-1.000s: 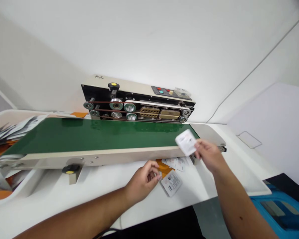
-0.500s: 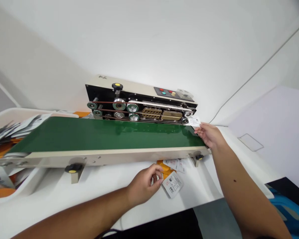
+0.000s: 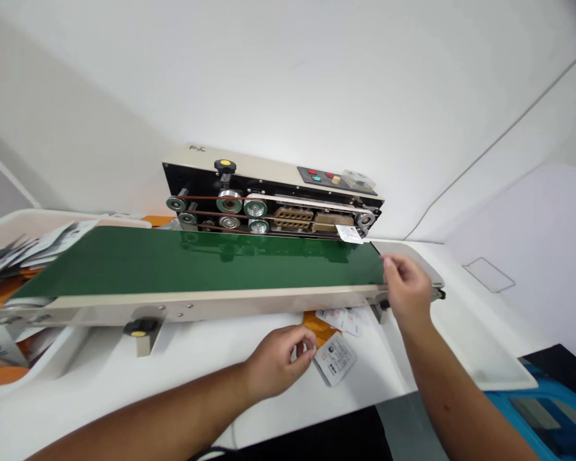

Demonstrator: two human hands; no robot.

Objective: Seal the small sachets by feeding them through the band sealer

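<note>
A white printed sachet [image 3: 349, 234] sits at the right end of the sealing machine [image 3: 273, 198], its top edge at the rollers and its lower part over the green belt [image 3: 139, 262]. My right hand [image 3: 407, 282] is apart from it, over the belt's right end, fingers curled in and nothing visible in them; it is slightly blurred. Below the conveyor, my left hand [image 3: 283, 358] has its thumb and fingers curled together at the left corner of another sachet [image 3: 336, 360], which they appear to pinch. Behind that lie more white sachets [image 3: 343, 319] and an orange packet [image 3: 317, 326].
At the left, a white bin [image 3: 62, 365] full of sachets and orange packets stands under the belt's end. Black knobs [image 3: 141, 326] stick out along the conveyor's front. A white tray [image 3: 465, 339] is at the right, with a blue stool [image 3: 542, 416] beyond it.
My right hand has let go of the sachet and drawn back toward me. The sachet has moved left into the machine's rollers. My left hand stays almost where it was.
</note>
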